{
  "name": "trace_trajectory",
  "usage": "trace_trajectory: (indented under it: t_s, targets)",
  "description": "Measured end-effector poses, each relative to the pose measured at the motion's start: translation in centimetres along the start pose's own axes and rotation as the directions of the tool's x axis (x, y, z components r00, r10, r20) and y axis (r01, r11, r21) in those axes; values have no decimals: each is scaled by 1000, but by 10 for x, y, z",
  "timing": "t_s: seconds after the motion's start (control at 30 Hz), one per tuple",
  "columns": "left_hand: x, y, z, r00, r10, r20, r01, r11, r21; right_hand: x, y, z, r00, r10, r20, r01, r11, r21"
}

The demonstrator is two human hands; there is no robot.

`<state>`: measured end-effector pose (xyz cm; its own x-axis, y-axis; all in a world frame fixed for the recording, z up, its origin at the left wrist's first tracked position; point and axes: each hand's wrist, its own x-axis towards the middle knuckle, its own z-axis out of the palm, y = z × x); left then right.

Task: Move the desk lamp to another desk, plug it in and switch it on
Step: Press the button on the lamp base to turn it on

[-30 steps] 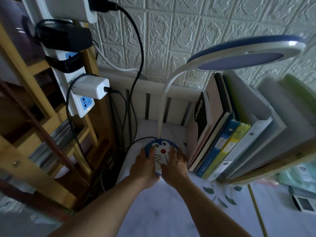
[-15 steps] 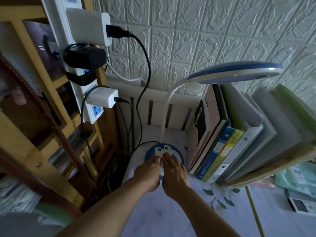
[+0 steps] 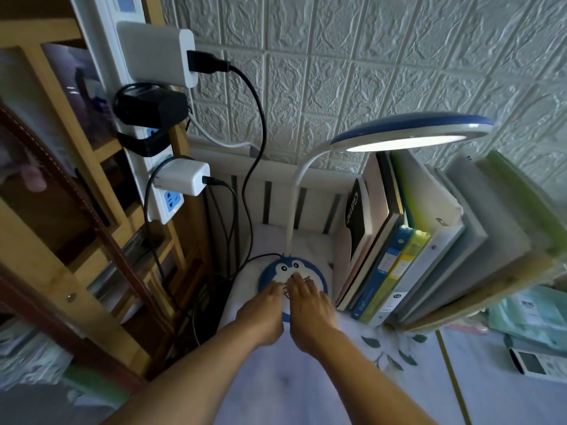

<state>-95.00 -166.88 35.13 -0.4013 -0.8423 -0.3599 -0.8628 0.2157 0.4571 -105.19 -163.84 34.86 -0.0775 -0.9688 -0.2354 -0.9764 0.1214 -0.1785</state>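
With both flat, open hands [image 3: 260, 308] [image 3: 310, 305] pressing its cartoon-faced base, the desk lamp [image 3: 408, 136] glows; fingers hide the switch.

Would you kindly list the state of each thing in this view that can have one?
Lamp head: lit.
Lamp base: flat on the desk, both hands on it.
Left hand: resting on the base, fingers flat.
Right hand: fingertips pressing the face on the base.
Power strip: lowest socket free, the others filled.
White charger: plugged in, cable attached.
Books: standing, leaning left.
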Motion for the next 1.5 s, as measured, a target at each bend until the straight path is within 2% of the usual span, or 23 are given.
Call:
trace_trajectory:
  t_s: [0.2, 0.33, 0.7, 0.9, 1.13, 1.37, 1.5]
  targets:
    - [-8, 2, -4, 999, -34, 24, 34, 999, 3, -14, 0, 2, 995, 99, 17, -100, 991, 84]
    - [-12, 7, -13, 999, -28, 34, 28, 1000, 10, -19, 0, -5, 993, 120, 2, -120, 990, 70]
    - [-15, 16, -24, 1000, 6, -1, -6, 1000, 13, -19, -5, -16, 994, 113, 3, -113, 989, 96]
    - [-7, 5, -13, 999, 15, 32, -16, 999, 30, -10, -5, -7, 992, 105, 72, -113, 987, 115]
    - [11, -6, -3, 999, 30, 35, -32, 999, 38, 6, -7, -7, 999, 20, 28, -23, 993, 114]
    - [13, -7, -4, 998, 60, 16, -61, 997, 44, 9, -10, -3, 999, 49, 11, -50, 995, 92]
    - [10, -8, -4, 998, 20, 66, -23, 998, 59, 7, -11, -1, 997, 54, 49, -57, 995, 76]
